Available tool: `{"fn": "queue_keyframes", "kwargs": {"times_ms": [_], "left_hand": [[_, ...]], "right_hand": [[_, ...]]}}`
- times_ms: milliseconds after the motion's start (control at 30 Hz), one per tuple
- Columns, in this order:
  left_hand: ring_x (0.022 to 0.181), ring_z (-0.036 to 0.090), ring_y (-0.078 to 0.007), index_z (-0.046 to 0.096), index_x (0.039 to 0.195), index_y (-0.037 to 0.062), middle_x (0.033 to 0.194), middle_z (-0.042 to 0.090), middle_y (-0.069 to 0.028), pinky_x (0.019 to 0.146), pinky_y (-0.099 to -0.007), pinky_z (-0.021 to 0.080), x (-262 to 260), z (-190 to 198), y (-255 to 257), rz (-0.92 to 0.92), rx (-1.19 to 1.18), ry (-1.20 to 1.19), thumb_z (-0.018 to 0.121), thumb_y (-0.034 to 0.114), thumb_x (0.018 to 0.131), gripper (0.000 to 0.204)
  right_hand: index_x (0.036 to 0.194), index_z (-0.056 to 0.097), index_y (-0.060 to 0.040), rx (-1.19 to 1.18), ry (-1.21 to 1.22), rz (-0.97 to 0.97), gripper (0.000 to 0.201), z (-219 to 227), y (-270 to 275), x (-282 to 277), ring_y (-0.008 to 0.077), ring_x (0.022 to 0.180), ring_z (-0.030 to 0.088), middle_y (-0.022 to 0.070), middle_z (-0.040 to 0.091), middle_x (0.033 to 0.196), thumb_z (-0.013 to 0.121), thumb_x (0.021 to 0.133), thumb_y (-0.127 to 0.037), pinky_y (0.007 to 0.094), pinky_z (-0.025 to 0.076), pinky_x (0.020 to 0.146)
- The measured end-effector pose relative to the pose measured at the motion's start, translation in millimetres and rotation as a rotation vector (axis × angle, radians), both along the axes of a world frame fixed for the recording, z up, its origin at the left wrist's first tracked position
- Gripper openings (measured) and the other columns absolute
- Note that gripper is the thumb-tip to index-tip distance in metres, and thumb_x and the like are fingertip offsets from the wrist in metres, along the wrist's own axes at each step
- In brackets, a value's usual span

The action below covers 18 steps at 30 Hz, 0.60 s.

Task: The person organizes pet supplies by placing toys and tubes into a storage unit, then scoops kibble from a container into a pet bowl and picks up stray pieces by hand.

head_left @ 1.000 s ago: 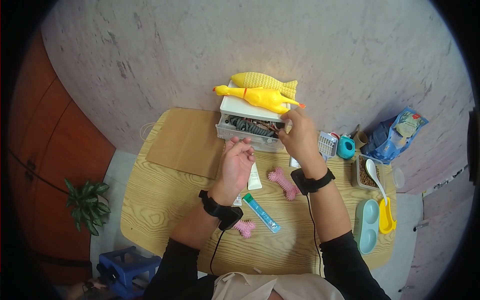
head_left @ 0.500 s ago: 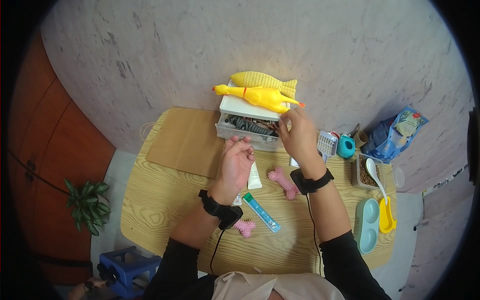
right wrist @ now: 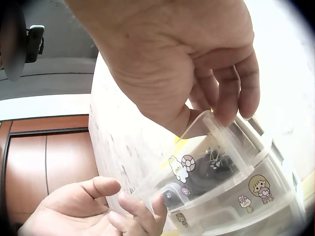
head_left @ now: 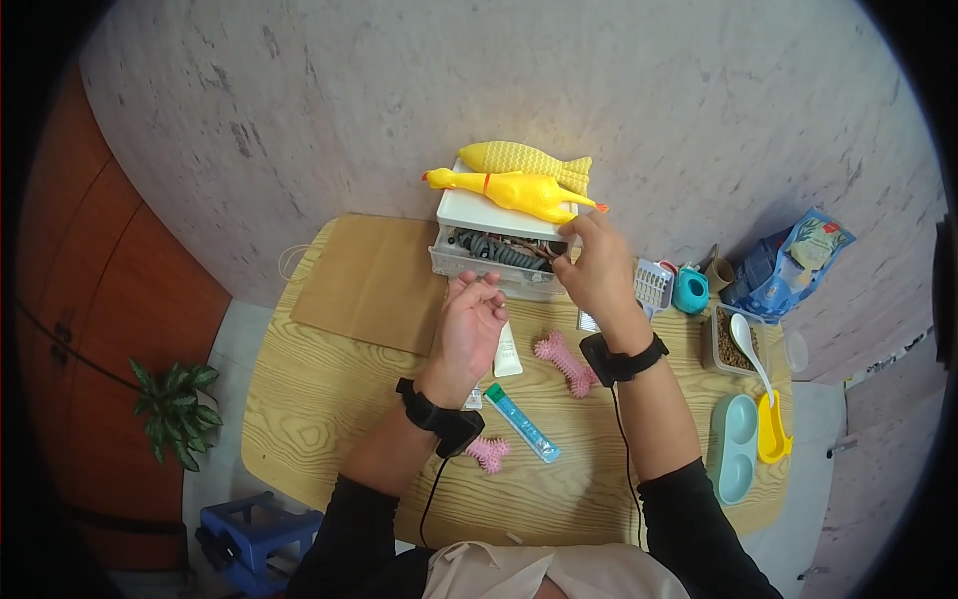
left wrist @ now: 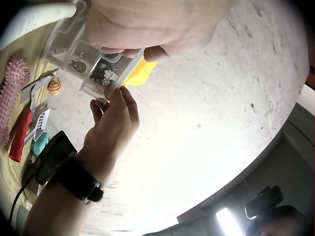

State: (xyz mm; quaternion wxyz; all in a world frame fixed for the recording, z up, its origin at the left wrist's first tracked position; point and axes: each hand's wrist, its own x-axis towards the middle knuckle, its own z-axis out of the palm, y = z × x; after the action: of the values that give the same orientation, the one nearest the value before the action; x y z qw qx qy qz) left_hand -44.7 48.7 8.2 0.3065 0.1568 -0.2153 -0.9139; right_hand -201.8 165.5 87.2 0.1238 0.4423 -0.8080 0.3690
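Note:
A small drawer unit with a white top [head_left: 479, 213] stands at the back of the table, its clear drawer [head_left: 464, 265] pulled out. Inside lies a dark grey coiled item [head_left: 499, 252] among other small things. My right hand [head_left: 602, 268] pinches the drawer's right front corner between thumb and fingers, as the right wrist view shows. In front of the drawer, my left hand [head_left: 469, 327] is palm up, fingers loosely bent, holding nothing. A yellow rubber chicken [head_left: 519, 192] and a yellow fish toy [head_left: 514, 158] lie on top. Cartoon stickers [right wrist: 261, 189] mark the drawer fronts.
On the table are a cardboard sheet [head_left: 364, 285], a white tube [head_left: 507, 351], pink spiky bones [head_left: 566, 364], and a blue packet [head_left: 524, 424]. To the right stand a kibble box [head_left: 720, 351] with a spoon, a double bowl [head_left: 736, 449] and a blue bag [head_left: 788, 270].
My right hand's fingers have shifted slightly at the drawer corner. The left hand keeps its place. Another person's hand by the blue stool has left the view.

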Motion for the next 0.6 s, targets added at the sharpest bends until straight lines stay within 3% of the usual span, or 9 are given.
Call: {"fn": "queue_keyframes", "kwargs": {"times_ms": [167, 233, 433, 600], "left_hand": [[0.09, 0.057, -0.0185, 0.047, 0.116, 0.019, 0.118, 0.061, -0.0067, 0.077, -0.0335, 0.049, 0.4, -1.0, -0.3, -0.006, -0.011, 0.002, 0.058, -0.002, 0.094, 0.033], [0.089, 0.057, -0.0185, 0.048, 0.115, 0.019, 0.118, 0.062, -0.0066, 0.077, -0.0336, 0.05, 0.6, -0.2, -0.3, -0.007, -0.003, 0.001, 0.058, -0.002, 0.094, 0.032], [0.089, 0.057, -0.0183, 0.048, 0.116, 0.0188, 0.116, 0.062, -0.0062, 0.077, -0.0332, 0.05, 0.1, -1.1, -1.0, 0.0, -0.006, -0.001, 0.058, -0.002, 0.094, 0.032], [0.089, 0.057, -0.018, 0.048, 0.117, 0.0188, 0.116, 0.062, -0.0061, 0.077, -0.0328, 0.05, -0.1, -1.2, -4.9, -0.003, -0.013, 0.003, 0.058, -0.002, 0.095, 0.032]], "right_hand": [[0.102, 0.07, -0.0044, 0.019, 0.011, -0.024, 0.029, -2.5, -1.4, -1.2, 0.0396, 0.097, 0.069, 0.0142, 0.069, 0.108, 0.08, 0.076, -0.002, 0.0478, 0.056, 0.082], [0.097, 0.071, -0.0072, -0.036, 0.061, -0.015, 0.021, -8.1, -2.8, -4.2, 0.033, 0.089, 0.071, 0.0093, 0.067, 0.1, 0.079, 0.078, -0.009, 0.0495, 0.051, 0.078], [0.093, 0.073, -0.0067, -0.085, 0.054, -0.014, 0.015, -6.0, -4.6, -0.9, 0.0325, 0.083, 0.071, 0.0094, 0.068, 0.097, 0.078, 0.088, -0.02, 0.049, 0.05, 0.075], [0.092, 0.073, -0.0051, -0.106, 0.064, -0.009, 0.016, -6.5, -3.8, 0.8, 0.0334, 0.083, 0.071, 0.0109, 0.068, 0.096, 0.077, 0.089, -0.02, 0.0483, 0.05, 0.073]]}}
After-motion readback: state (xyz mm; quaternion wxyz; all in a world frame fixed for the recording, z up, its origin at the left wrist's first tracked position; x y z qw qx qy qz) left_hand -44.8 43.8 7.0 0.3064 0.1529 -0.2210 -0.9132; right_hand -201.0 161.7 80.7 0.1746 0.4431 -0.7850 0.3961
